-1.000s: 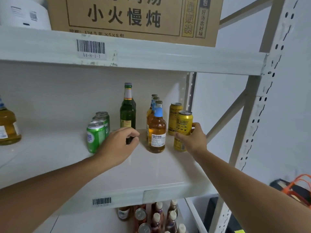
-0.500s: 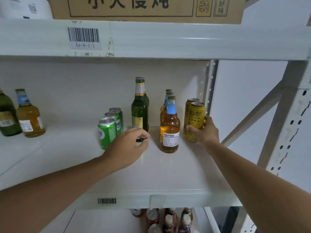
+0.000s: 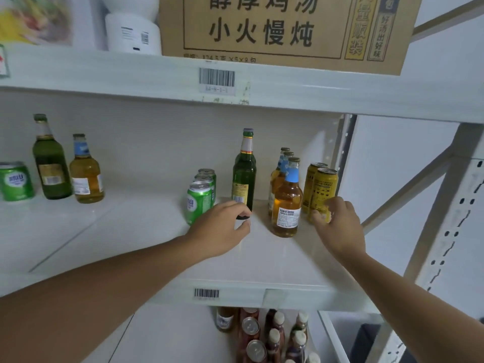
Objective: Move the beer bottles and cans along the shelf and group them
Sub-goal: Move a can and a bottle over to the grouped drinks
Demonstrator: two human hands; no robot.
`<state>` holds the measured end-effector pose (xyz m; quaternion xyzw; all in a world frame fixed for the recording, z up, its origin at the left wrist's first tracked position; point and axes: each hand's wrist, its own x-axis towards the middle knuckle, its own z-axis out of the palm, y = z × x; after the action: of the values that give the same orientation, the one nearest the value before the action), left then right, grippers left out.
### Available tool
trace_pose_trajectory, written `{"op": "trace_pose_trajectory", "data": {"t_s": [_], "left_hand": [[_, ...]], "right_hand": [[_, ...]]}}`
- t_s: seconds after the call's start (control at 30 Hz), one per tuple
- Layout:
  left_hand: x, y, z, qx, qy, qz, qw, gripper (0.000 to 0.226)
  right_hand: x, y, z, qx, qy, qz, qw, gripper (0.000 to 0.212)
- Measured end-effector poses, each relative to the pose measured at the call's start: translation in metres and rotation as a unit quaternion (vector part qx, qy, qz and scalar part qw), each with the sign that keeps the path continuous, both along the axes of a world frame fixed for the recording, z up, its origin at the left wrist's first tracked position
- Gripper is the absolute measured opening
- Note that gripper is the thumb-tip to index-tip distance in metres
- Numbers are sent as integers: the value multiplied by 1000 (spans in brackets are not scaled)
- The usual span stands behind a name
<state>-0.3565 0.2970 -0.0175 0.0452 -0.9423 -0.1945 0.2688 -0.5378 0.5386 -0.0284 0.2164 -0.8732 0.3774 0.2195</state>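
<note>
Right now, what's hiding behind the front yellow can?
Another yellow can stands behind the front yellow can, which the right hand holds at its base. Only its top and left side show; anything further back is covered.

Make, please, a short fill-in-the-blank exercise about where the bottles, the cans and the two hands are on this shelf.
1. The left hand grips the base of the tall ____ glass bottle.
2. The right hand holds the front ____ metal can.
3. The green metal cans beside the tall bottle stand in a row of ____.
4. The brown cardboard box sits on the shelf ____ the drinks.

Missing words: green; yellow; three; above
</note>
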Motion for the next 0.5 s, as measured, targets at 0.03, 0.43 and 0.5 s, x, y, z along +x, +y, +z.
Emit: {"op": "trace_pose_trajectory", "data": {"t_s": [0.03,0.43,0.5], "left_hand": [[4,-2,-1,2,-3,5,1000,29],[80,-29,-24,9,-37,60,997,43],[105,-39,-22,5,-44,85,995,45]], "right_hand": [[14,-1,1,27,-2,21,999,43],[147,-53,-1,199,12,162,966,54],[160,-66,1,193,17,182,964,51]]}}
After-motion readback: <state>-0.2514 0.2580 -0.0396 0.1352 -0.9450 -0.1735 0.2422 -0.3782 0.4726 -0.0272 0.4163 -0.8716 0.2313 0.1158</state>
